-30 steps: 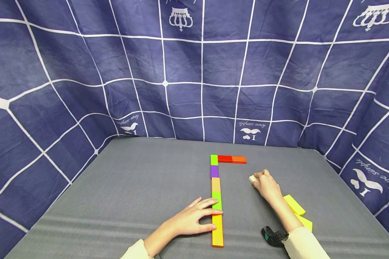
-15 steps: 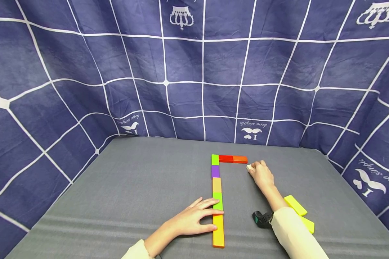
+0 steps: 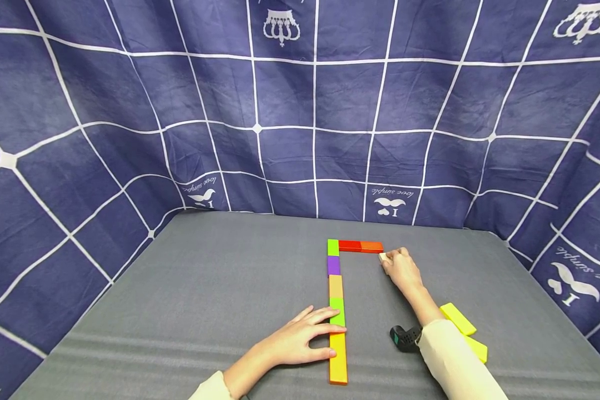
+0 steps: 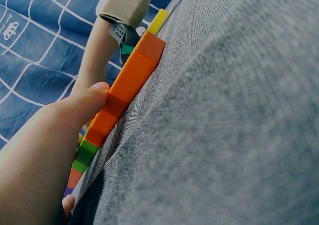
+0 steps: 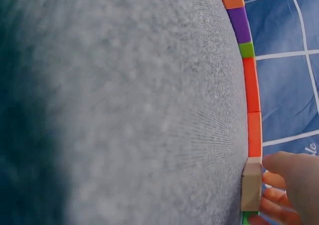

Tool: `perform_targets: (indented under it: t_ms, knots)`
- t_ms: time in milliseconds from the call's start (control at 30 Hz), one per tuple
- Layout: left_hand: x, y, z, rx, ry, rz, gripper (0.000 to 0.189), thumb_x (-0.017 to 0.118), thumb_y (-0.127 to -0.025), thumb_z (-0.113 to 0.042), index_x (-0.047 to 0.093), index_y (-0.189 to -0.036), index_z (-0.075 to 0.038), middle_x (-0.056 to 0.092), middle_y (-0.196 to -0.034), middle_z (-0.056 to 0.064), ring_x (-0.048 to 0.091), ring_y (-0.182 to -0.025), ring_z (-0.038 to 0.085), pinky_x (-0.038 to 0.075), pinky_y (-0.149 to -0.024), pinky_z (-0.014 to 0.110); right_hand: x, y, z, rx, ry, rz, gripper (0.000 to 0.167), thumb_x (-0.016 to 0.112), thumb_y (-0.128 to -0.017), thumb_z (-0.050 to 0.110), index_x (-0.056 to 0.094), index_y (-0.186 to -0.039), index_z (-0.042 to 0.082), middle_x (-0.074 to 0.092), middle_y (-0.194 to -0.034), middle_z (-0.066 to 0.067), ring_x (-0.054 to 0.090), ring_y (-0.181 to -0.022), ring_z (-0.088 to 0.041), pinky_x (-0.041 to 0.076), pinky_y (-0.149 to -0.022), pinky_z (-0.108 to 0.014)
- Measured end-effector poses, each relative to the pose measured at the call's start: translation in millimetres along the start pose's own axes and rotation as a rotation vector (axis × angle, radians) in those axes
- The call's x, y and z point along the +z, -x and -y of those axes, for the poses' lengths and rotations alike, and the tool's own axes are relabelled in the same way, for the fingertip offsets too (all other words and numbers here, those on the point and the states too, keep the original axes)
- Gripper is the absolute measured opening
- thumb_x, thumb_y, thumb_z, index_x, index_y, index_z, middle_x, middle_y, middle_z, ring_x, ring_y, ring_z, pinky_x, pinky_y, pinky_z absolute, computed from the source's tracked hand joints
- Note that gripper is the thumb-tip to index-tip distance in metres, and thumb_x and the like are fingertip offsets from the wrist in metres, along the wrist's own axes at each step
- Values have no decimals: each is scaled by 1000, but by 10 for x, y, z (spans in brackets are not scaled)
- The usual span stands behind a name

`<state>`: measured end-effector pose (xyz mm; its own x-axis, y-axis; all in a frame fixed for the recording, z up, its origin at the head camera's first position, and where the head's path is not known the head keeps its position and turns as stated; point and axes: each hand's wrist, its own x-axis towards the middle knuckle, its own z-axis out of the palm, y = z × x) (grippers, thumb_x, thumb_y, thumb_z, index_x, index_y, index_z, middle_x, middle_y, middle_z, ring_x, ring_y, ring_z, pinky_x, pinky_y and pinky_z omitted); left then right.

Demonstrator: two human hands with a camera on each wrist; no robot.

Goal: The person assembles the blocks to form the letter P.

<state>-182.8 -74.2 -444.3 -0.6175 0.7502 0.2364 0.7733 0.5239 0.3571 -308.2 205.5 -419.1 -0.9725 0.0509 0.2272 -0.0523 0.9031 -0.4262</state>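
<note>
My right hand [image 3: 403,271] pinches a cream block [image 3: 383,257] beside the right end of a short row made of a red block [image 3: 350,245] and an orange-red block [image 3: 372,246]. In the right wrist view the cream block [image 5: 251,186] sits against that row's end, with a sliver of green [image 5: 248,216] past it, partly covered by fingers. My left hand [image 3: 300,337] rests with spread fingers on a straight column of blocks. Its fingertips touch a green block [image 3: 337,305] and a long yellow-orange block [image 3: 338,368]. Further up lie tan [image 3: 335,286], purple [image 3: 333,265] and green [image 3: 333,247] blocks.
Two yellow blocks, one [image 3: 458,318] above the other [image 3: 476,348], lie by my right forearm. A black device [image 3: 405,339] is worn at the right wrist. Grey cloth [image 3: 220,278] covers the table; a blue checked curtain [image 3: 290,155] hangs behind it.
My right hand has moved away from me and slightly left with the cream block, up to the end of the red row. The left hand has stayed in place on the column.
</note>
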Motion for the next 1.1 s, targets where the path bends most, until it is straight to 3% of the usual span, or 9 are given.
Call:
perform_targets:
  t_ms: [200, 367, 533, 833, 1100]
  knots:
    - [1, 1, 2, -4, 7, 4, 41, 48, -89, -50, 49, -127, -37, 41, -140, -9, 33, -132, 6, 27, -109, 50, 44, -43, 41, -145, 80, -30, 34, 54, -87, 19, 57, -116, 0, 50, -122, -21, 47, -114, -38, 39, -90, -55]
    - [-1, -5, 1, -11, 20, 15, 41, 47, -89, -52, 49, -127, -38, 40, -140, -9, 33, -133, 6, 26, -109, 49, 70, -40, 75, -253, 114, 83, 39, 56, -85, 14, 54, -122, 3, 45, -135, -19, 40, -125, -38, 32, -99, -58]
    - [6, -11, 10, -5, 21, 13, 41, 47, -89, -51, 49, -127, -37, 41, -140, -9, 33, -133, 6, 26, -109, 50, 79, -13, 112, -245, 137, 136, 40, 53, -86, 13, 53, -124, 3, 43, -136, -21, 40, -125, -41, 31, -99, -60]
    - [7, -11, 16, -7, 17, 8, 41, 47, -89, -51, 50, -127, -37, 41, -140, -9, 33, -132, 6, 25, -109, 49, 98, 36, 174, -218, 175, 117, 43, 55, -84, 14, 52, -126, 5, 46, -131, -18, 43, -121, -38, 34, -94, -60]
    - [-5, -7, 14, -10, 22, 17, 41, 46, -89, -51, 49, -128, -37, 40, -140, -9, 32, -133, 6, 25, -110, 49, 15, 139, 131, -163, 55, 112, 44, 53, -86, 18, 50, -128, 6, 43, -133, -19, 40, -122, -40, 33, -92, -60]
